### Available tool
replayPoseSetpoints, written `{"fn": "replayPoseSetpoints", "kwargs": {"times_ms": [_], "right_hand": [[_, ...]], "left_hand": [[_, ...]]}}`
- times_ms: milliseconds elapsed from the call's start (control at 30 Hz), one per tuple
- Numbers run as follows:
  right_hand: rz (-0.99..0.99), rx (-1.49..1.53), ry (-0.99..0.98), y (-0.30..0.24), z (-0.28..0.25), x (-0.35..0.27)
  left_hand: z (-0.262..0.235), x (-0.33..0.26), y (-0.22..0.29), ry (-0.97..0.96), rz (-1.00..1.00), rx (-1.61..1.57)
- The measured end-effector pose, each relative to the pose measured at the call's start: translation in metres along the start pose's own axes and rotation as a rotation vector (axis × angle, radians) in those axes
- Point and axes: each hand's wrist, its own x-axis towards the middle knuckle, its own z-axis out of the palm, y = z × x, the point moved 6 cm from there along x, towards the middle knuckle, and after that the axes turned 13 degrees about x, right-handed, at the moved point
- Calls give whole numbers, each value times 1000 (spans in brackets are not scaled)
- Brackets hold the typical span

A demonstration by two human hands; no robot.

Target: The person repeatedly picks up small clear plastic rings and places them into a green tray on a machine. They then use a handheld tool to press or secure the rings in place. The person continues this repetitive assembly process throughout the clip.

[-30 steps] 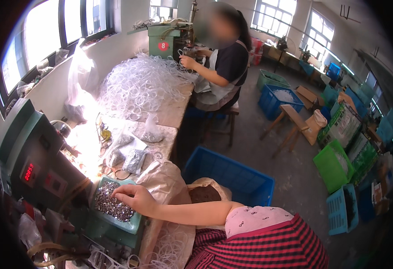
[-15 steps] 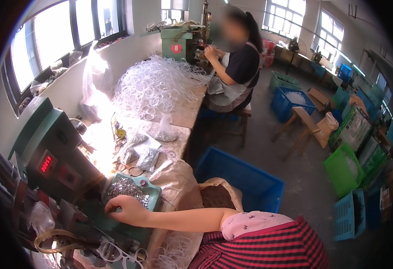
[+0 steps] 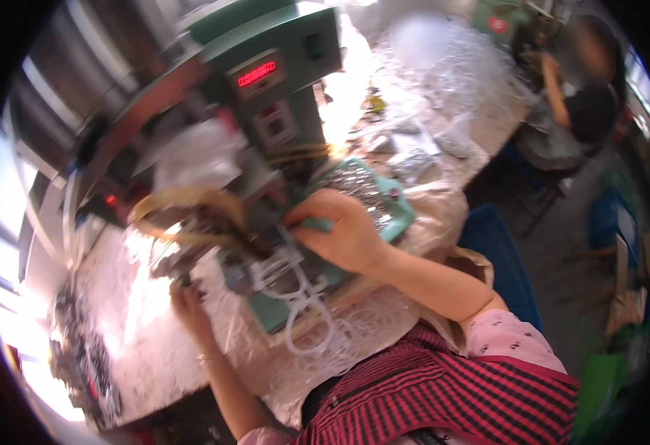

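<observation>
Table edge (image 3: 480, 158) near blue bin (image 3: 497, 241) | right grip (image 3: 345, 231) by green tray (image 3: 404, 216), pinch unclear | left grip (image 3: 190, 308): cannot tell

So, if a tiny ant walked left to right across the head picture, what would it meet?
The person's bare left hand → rectangular, red glowing display → bare right hand → big blue plastic bin → seated co-worker's dark short sleeve.

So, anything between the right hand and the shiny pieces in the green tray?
Nothing visible. The right hand overlaps the near side of the green tray in this view, and the shiny pieces lie uncovered just past it. Blur hides whether hand and tray touch.
</observation>
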Motion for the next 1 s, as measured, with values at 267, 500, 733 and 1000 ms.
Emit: {"fn": "replayPoseSetpoints", "kwargs": {"times_ms": [267,500,733,1000], "right_hand": [[310,242,79,13,35,-20],[447,520,52,6,53,-13],[424,514,69,-7,55,-14],[479,652,97,7,57,-21]], "left_hand": [[5,-67,29,206,-147,-546],[-28,-33,214,212,455,-438],[-25,-19,201,194,459,-481],[-28,-16,208,185,399,-449]]}}
